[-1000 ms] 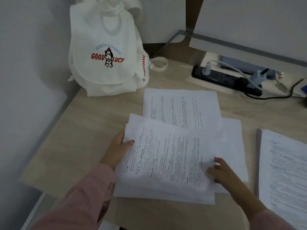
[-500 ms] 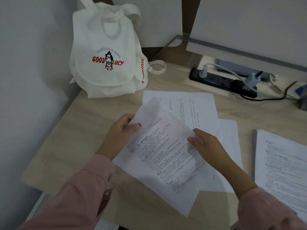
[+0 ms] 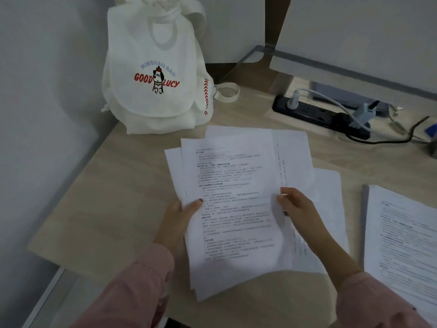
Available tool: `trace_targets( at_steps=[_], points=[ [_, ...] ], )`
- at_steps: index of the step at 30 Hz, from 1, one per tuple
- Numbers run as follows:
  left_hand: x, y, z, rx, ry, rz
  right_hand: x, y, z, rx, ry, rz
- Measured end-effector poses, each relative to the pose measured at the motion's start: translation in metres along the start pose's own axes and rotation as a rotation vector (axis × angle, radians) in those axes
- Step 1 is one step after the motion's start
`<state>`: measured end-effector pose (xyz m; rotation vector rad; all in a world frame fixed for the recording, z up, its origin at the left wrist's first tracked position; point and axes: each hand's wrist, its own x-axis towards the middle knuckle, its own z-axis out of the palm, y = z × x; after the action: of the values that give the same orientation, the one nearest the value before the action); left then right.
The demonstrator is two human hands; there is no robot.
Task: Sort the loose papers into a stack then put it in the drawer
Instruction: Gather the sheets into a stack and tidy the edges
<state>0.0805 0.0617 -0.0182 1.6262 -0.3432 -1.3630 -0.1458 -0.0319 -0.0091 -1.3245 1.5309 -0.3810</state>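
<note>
Both hands are now gripping the gathered papers (image 3: 234,204) upright-turned, no longer skewed: left hand (image 3: 182,216) pinching the left edge, right hand (image 3: 295,207) closed on the right. Bundle is sitting just in front of the backpack (image 3: 156,74); edges are still fanning, more sheets (image 3: 328,197) beneath; drawer unseen.

Your left hand (image 3: 182,215) shows only its thumb on the gathered papers (image 3: 234,209), the fingers being hidden beneath the sheets, and the printed text there is too blurred to read. The sheets still lying on the desk (image 3: 113,200) are largely covered by the held papers and by your right hand (image 3: 295,207), so their number cannot be told. The separate printed stack (image 3: 402,233) is cut off by the right edge, the backpack (image 3: 153,74) by the top edge, and the cables beyond the power strip (image 3: 316,113) blur at the right edge.
</note>
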Motion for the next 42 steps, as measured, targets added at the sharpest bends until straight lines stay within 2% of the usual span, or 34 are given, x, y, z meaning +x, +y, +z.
trace_targets(
  at_steps=[2,3,5,8,13,15,19,21,24,30,37,42],
  points=[
    [-0.001,-0.001,-0.006,-0.005,0.041,0.025,0.011,0.006,-0.004,-0.472,0.116,-0.207],
    [-0.002,-0.001,-0.010,0.017,0.064,0.039,0.017,0.009,-0.007,-0.681,0.117,-0.298],
    [-0.004,-0.004,-0.020,0.038,0.119,0.058,0.028,0.014,-0.013,-0.965,0.021,-0.363],
    [-0.008,-0.007,-0.032,0.038,0.196,0.036,0.042,0.017,-0.012,-1.239,-0.125,-0.416],
    [-0.011,-0.013,-0.048,0.065,0.283,0.011,0.055,0.020,-0.008,-1.408,-0.076,-0.493],
    [-0.012,-0.014,-0.050,0.066,0.293,-0.003,0.060,0.022,-0.008,-1.401,0.026,-0.577],
    [-0.014,-0.016,-0.050,0.062,0.301,-0.001,0.058,0.017,-0.005,-1.302,0.094,-0.676],
    [-0.015,-0.018,-0.050,0.051,0.315,-0.006,0.057,0.013,-0.006,-1.240,0.123,-0.633],
    [-0.013,-0.021,-0.052,0.044,0.341,-0.025,0.055,0.011,-0.011,-1.089,0.174,-0.426],
    [-0.011,-0.025,-0.053,0.048,0.367,-0.050,0.041,0.008,-0.020,-0.851,0.281,-0.268],
    [-0.008,-0.023,-0.042,0.071,0.325,-0.099,-0.001,-0.016,0.001,-0.683,0.194,-0.377],
    [-0.012,-0.023,-0.030,0.069,0.270,-0.107,-0.026,-0.017,0.041,-0.681,-0.041,-0.477]
  ],
)
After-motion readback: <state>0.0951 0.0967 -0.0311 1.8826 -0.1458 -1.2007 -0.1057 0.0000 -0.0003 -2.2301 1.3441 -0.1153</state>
